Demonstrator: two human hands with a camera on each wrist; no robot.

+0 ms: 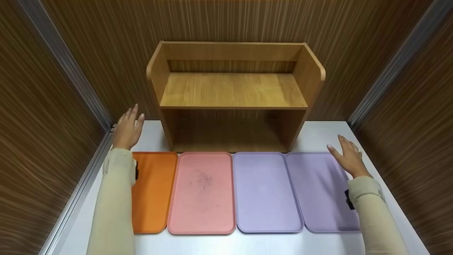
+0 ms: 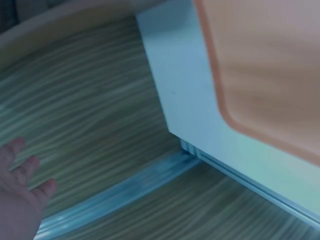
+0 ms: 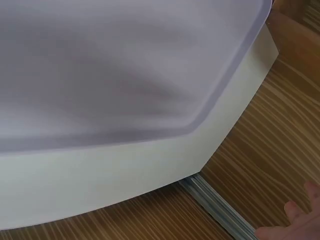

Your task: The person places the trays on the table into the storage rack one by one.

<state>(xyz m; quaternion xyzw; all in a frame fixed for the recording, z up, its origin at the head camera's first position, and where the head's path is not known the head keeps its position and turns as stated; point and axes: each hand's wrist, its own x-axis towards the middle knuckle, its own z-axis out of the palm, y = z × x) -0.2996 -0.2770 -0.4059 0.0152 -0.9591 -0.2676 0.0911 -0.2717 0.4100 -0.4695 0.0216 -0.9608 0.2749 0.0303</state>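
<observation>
My left hand (image 1: pixel 128 131) is held up near the far left corner of the table, just beyond the orange tray (image 1: pixel 154 193), with nothing in it. In the left wrist view its fingers (image 2: pixel 26 170) are spread apart at the lower left. My right hand (image 1: pixel 349 158) hovers by the far right corner of the right-hand purple tray (image 1: pixel 318 191), also holding nothing, thumb apart from the fingers. A second purple tray (image 1: pixel 267 193) and a pink tray (image 1: pixel 201 212) with dark marks lie between. The right forearm covers part of the rightmost tray.
Behind the trays stands a two-level wooden shelf (image 1: pixel 233 90), its levels bare. Wood-grain panels (image 1: pixel 46 106) enclose the white table (image 1: pixel 184 244) at left, right and back. Metal strips (image 1: pixel 76 71) run along the panel corners.
</observation>
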